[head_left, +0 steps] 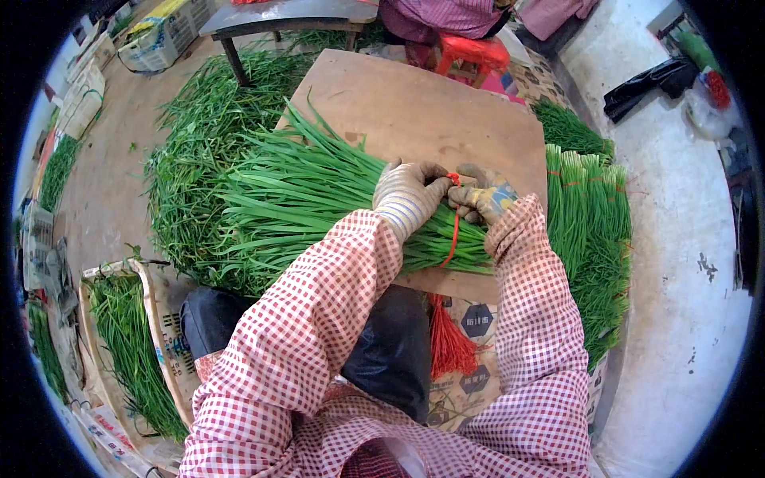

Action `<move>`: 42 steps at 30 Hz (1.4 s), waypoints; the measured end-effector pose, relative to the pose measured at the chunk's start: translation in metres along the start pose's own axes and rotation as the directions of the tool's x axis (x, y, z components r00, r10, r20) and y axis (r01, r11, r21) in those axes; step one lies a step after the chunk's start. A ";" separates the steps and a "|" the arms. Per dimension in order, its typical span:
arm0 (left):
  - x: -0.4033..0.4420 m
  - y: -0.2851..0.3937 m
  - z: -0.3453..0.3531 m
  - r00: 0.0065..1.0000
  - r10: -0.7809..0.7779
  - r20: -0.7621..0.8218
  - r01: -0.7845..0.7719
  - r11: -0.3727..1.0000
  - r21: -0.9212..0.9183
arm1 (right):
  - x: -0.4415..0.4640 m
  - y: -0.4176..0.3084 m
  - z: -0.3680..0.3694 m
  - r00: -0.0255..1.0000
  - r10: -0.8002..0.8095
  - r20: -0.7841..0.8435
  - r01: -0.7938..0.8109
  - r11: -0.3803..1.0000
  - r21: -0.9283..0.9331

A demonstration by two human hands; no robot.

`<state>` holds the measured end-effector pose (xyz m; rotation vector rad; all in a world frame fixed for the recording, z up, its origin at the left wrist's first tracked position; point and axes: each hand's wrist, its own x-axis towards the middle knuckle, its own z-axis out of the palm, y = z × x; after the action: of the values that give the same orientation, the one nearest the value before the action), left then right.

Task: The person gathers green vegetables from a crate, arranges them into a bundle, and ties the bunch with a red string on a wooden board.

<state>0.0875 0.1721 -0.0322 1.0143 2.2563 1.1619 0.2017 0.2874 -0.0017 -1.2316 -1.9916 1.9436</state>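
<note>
A bundle of long green garlic chives (311, 191) lies across the wooden board, its leaves fanned to the left. Around its right part runs a red tie string (455, 239), with a knot or loop on top between my hands. My left hand (408, 193), in a striped work glove, rests on the bundle, thumb and fingers pinched at the string. On the other side of the string, my right hand (482, 195) is closed in a stained, patterned glove, its fingertips gripping the string too. The right ends of the bundle are partly hidden under my right hand and sleeve.
Loose greens (199, 159) are heaped left of the board (446, 111). Tied chive bundles (586, 215) are stacked at the right. Red strings (452, 338) hang below the board's near edge. A crate of greens (151, 350) stands lower left. Another person sits beyond, near a red stool (476, 54).
</note>
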 end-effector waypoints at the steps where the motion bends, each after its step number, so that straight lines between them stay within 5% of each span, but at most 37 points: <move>1: 0.001 -0.001 0.000 1.000 0.024 0.007 -0.024 1.000 0.008 | -0.001 -0.001 -0.001 1.000 -0.001 0.019 0.002 0.999 -0.044; 5: 0.000 0.001 0.002 0.999 -0.029 -0.013 0.029 1.000 -0.012 | -0.013 -0.011 -0.001 0.992 0.004 0.129 0.005 0.997 -0.074; 9: 0.001 -0.002 0.003 0.996 0.060 -0.072 -0.058 0.998 0.027 | -0.011 -0.008 -0.002 0.993 0.004 0.117 0.005 0.997 -0.074; 15: 0.001 -0.003 0.007 0.996 -0.053 -0.065 0.047 0.996 -0.079 | -0.009 -0.010 -0.001 0.994 0.046 0.099 -0.035 0.994 -0.102; 24: -0.005 0.000 0.004 0.994 0.051 -0.092 -0.047 0.998 0.043 | -0.004 -0.006 -0.003 0.994 0.035 0.102 -0.026 0.996 -0.085; 26: -0.005 -0.002 0.003 0.984 0.175 -0.005 -0.174 0.980 0.101 | -0.001 -0.002 -0.001 1.000 0.002 0.018 -0.002 1.000 -0.003; 29: -0.008 0.000 0.001 0.985 0.175 0.003 -0.175 0.981 0.079 | 0.005 0.000 -0.006 0.992 0.016 0.123 -0.019 0.999 0.026; 34: -0.007 -0.001 0.000 0.977 0.215 -0.014 -0.213 0.974 0.069 | -0.003 0.001 0.000 0.998 -0.046 0.039 0.047 0.998 -0.036; 37: -0.001 -0.004 -0.005 0.978 0.201 0.059 -0.205 0.975 0.089 | -0.008 -0.005 0.005 1.000 -0.013 0.011 0.013 1.000 0.017; 40: 0.003 -0.007 -0.017 0.956 0.083 0.281 -0.047 0.990 -0.133 | -0.002 -0.002 0.005 0.997 -0.055 -0.048 0.054 0.998 -0.018; 42: -0.003 0.002 -0.032 0.898 0.290 0.331 -0.245 0.954 -0.173 | -0.004 -0.003 0.008 0.989 -0.121 -0.081 0.114 0.990 -0.081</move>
<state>0.0697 0.1536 -0.0124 1.3915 1.7789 1.1072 0.1986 0.2785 0.0011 -1.1634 -2.0627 1.7468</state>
